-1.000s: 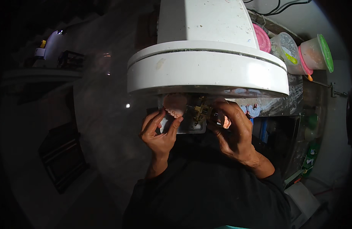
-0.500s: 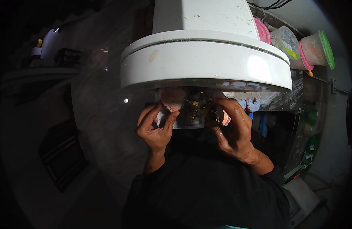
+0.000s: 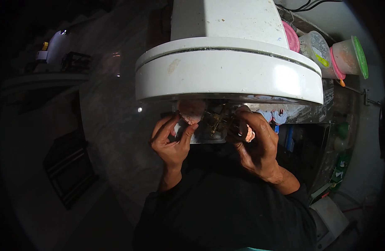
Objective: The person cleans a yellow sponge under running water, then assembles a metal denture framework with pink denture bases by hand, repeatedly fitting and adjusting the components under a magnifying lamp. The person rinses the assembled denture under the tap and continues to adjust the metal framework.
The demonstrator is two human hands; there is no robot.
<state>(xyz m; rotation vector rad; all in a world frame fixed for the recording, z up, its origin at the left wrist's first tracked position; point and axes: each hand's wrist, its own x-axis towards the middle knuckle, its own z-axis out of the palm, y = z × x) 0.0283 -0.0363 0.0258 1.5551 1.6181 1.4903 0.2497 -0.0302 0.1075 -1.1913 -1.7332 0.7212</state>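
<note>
My left hand (image 3: 172,140) pinches a pale pink plaster dental cast (image 3: 191,110) between thumb and fingers, just under the front edge of a white round-fronted machine (image 3: 226,77). A brass hinged articulator (image 3: 217,121) lies between my two hands. My right hand (image 3: 259,140) curls round its other side, where a second dental cast (image 3: 249,134) with pinkish teeth shows beside the fingers. The machine's housing covers the far ends of both casts, so whether they touch anything there is hidden. Below them is a grey metal tray (image 3: 207,140).
More small casts (image 3: 279,116) lie on the worn bench (image 3: 313,113) right of the machine. Beyond them stand plastic tubs with pink and green lids (image 3: 359,56). A dark rack (image 3: 69,169) stands at the far left, and a pale box (image 3: 331,215) at the lower right.
The machine sits slightly lower and farther right in the picture, as the view has shifted. Both hands keep their hold with almost no visible movement.
</note>
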